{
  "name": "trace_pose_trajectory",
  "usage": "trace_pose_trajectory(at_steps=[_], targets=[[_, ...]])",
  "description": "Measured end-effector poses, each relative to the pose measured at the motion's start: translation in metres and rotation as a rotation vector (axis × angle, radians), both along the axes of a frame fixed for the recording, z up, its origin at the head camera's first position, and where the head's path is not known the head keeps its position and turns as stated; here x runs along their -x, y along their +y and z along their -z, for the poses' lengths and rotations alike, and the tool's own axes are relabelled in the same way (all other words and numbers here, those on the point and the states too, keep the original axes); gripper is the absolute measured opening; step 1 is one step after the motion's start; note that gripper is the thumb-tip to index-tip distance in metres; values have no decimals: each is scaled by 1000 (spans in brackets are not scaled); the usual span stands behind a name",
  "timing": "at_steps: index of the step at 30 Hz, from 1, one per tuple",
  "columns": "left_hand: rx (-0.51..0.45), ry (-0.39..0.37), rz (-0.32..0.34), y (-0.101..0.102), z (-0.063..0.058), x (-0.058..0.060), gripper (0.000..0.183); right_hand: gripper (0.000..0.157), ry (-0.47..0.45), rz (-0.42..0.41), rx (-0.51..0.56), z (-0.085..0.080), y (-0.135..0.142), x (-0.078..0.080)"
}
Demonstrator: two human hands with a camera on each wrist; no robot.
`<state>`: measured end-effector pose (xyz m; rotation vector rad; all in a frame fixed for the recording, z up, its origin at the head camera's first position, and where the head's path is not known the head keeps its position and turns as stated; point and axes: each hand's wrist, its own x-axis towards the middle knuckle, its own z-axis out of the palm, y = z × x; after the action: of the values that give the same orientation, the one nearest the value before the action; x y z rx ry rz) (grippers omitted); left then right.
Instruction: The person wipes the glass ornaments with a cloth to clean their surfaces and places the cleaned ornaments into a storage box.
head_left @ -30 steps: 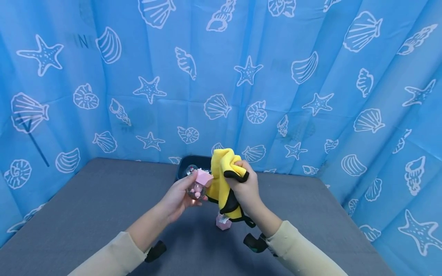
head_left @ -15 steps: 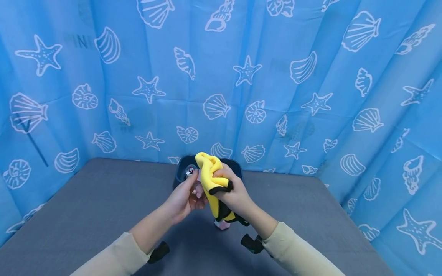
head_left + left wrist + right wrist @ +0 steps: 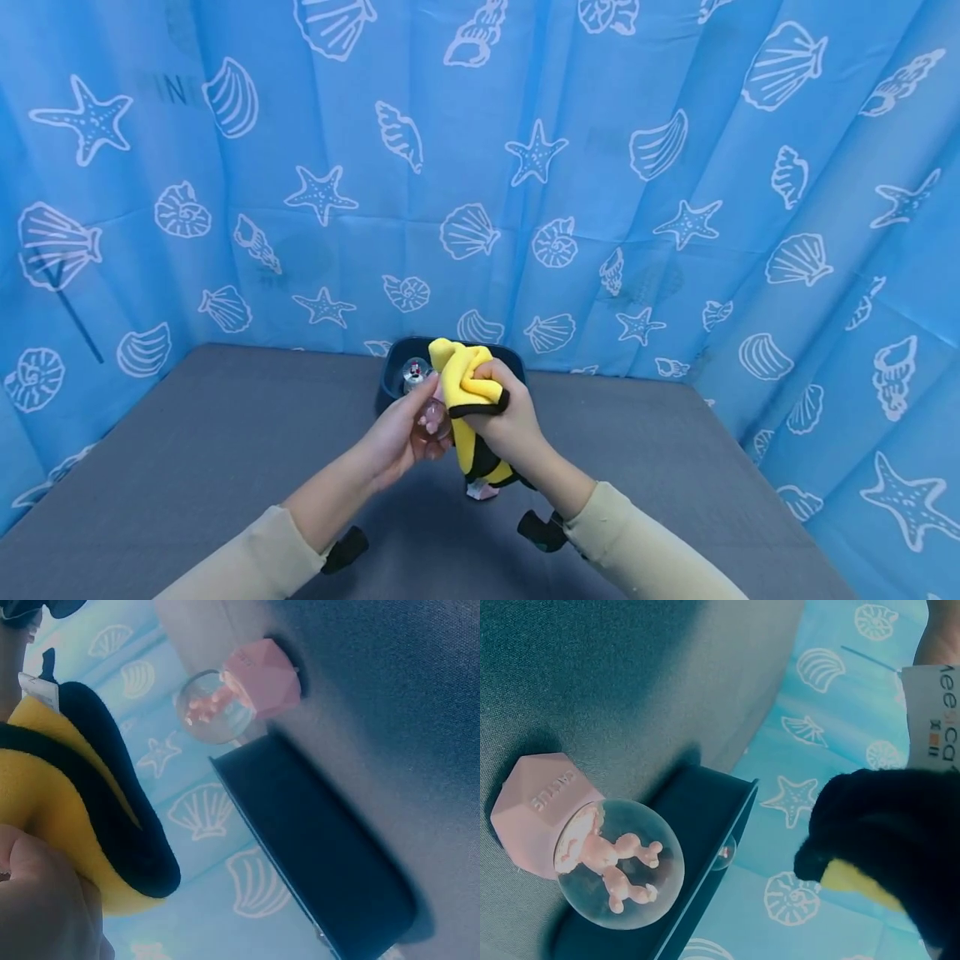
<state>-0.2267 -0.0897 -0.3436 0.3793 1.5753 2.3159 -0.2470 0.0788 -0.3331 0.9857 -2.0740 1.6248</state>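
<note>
My left hand (image 3: 393, 437) grips a snow globe (image 3: 432, 417) with a pink figure inside its clear ball. In my right hand (image 3: 510, 421) is a bunched yellow cloth (image 3: 468, 375) with black edging, held against the globe and covering its pink base in the head view. A second snow globe (image 3: 622, 862) stands on the table below the hands, with a pink faceted base lettered "CACTUS". The cloth hides most of that one in the head view. The left wrist view shows the cloth's folds (image 3: 142, 847) close up.
Behind the hands stands a dark blue bin (image 3: 517, 360), and inside it lies another clear globe (image 3: 415, 372). The grey table (image 3: 225, 467) reaches back to a blue curtain (image 3: 480, 167) with shell prints. Black wrist devices (image 3: 345, 550) hang under both sleeves.
My right hand has brought the cloth leftward onto the held globe, covering its pink base. In the last half second the cloth has shifted slightly and refolded. The left hand has barely moved.
</note>
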Motion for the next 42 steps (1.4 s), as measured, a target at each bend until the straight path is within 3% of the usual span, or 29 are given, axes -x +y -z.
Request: trace_pose_trajectory(at_steps=[8,17,23,37,42], targets=[[12,-25,-3,0,2,0,42,27,-12,87,42,2,1,-1],[183,-1,-116,0,3,-2,62,26,-131,110,137,1,8,3],[166,-46,-161,-1,3,-2,59,24,-188,127,192,0,14,0],[219,-52,-286,1,3,-5,54,21,-184,108,168,-3,15,-3],[217,-62,-286,3,1,-5,55,20,-139,55,116,-3,12,-5]])
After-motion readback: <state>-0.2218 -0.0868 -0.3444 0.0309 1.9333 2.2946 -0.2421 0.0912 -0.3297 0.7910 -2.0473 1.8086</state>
